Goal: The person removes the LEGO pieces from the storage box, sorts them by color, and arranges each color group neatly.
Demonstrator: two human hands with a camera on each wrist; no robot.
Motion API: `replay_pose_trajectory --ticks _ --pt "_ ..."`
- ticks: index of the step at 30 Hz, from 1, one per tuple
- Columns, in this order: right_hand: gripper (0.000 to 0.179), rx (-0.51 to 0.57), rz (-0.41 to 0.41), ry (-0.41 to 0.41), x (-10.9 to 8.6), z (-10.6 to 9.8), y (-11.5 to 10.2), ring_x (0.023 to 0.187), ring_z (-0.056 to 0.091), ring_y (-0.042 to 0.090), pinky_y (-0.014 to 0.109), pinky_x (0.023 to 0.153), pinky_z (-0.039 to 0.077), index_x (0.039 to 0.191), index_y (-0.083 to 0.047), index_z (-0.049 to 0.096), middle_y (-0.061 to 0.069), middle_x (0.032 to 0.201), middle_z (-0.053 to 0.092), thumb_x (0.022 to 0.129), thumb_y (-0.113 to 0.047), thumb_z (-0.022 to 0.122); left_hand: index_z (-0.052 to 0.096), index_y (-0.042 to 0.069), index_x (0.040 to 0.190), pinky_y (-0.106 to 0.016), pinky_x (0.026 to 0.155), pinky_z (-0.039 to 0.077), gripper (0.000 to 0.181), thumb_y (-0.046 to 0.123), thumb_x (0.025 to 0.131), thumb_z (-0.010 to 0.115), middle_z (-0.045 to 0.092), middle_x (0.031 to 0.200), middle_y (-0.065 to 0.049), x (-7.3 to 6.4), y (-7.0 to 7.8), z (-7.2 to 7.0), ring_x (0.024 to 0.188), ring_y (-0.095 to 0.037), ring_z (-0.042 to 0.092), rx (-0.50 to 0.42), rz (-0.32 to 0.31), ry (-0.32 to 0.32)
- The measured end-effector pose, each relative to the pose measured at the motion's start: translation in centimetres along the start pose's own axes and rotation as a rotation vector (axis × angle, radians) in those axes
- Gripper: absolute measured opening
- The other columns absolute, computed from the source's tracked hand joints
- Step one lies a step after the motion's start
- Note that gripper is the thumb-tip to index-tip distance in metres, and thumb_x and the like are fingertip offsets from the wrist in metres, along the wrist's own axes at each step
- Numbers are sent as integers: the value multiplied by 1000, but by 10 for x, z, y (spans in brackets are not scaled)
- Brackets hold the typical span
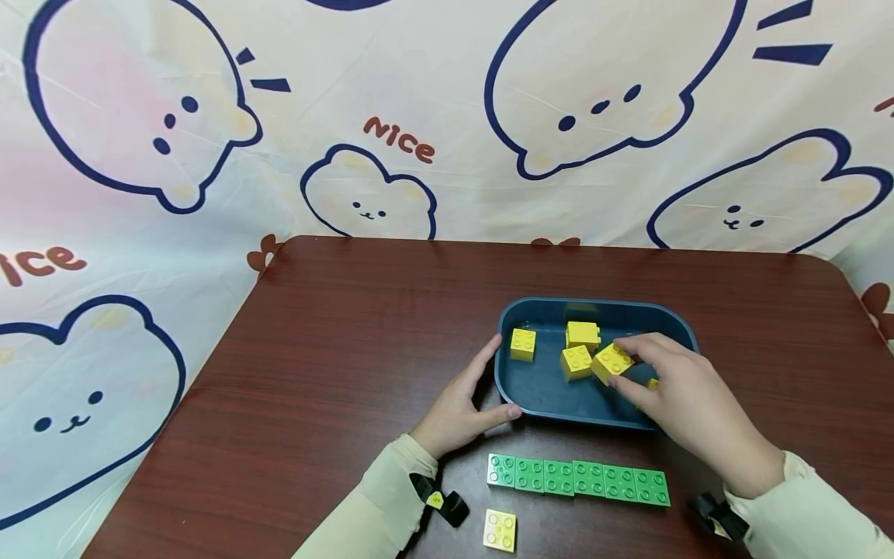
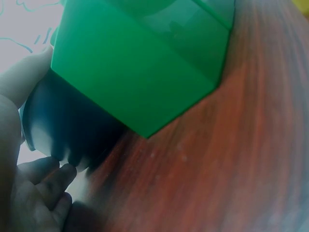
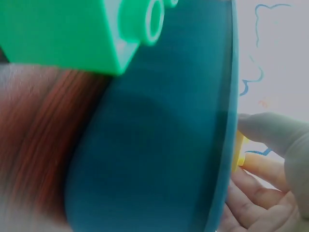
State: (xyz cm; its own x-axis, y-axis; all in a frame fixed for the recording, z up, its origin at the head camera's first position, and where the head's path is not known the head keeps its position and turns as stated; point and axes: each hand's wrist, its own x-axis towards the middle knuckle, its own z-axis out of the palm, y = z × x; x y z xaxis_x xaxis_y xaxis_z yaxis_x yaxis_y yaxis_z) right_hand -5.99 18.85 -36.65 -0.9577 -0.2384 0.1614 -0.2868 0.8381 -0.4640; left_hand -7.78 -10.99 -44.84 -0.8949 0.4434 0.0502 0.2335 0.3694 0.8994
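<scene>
In the head view my right hand [image 1: 687, 388] pinches a yellow building block [image 1: 612, 362] between thumb and fingers, over the blue tray [image 1: 559, 407]. The right wrist view shows a yellow edge of that block [image 3: 239, 151] beyond the tray wall, by the fingers. Several more yellow blocks [image 1: 523, 345] lie in the tray, one partly hidden by my right hand. My left hand [image 1: 457, 407] rests at the tray's left front corner, straight fingers along the left side and thumb against the front. In the left wrist view its fingertips touch the tray's dark wall [image 2: 67, 116].
Close in front of the tray, a row of green blocks [image 1: 574, 478] runs left to right, studs up. A single pale yellow block [image 1: 500, 531] sits nearer me. The brown table [image 1: 335, 373] ends at a printed curtain [image 1: 461, 78] behind.
</scene>
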Motion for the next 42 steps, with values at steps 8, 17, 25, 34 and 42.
replay_pose_trajectory --ticks 8,17,25,34,42 --pt "48 5 -30 30 -11 1 -9 95 64 30 49 74 59 124 -4 68 16 119 67 82 -20 85 15 44 160 -46 119 26 97 38 87 80 23 162 18 0 0 0 148 -7 24 7 -7 -2" --pt "52 27 -93 99 -24 2 -23 93 66 26 44 70 60 121 -6 71 10 114 70 74 -16 91 16 42 160 -46 119 26 97 35 88 80 23 162 17 1 0 0 148 -8 24 7 3 -1" --pt "51 12 -160 152 -31 3 -33 92 67 19 38 68 60 117 -10 73 2 113 69 70 -15 92 16 39 161 -46 119 26 98 34 88 80 23 162 17 1 0 0 148 -8 24 18 4 1" --pt "53 16 -218 162 -38 5 -40 94 67 16 36 70 61 115 -14 74 -3 112 69 66 -16 94 15 43 160 -47 119 26 97 35 88 80 22 162 17 0 0 0 148 -8 23 7 2 -4" --pt "57 42 -301 165 -43 8 -44 97 66 11 4 86 44 117 -15 73 -8 115 68 64 -13 94 15 41 160 -46 119 26 98 35 87 81 24 162 16 1 0 0 148 -8 24 14 1 1"
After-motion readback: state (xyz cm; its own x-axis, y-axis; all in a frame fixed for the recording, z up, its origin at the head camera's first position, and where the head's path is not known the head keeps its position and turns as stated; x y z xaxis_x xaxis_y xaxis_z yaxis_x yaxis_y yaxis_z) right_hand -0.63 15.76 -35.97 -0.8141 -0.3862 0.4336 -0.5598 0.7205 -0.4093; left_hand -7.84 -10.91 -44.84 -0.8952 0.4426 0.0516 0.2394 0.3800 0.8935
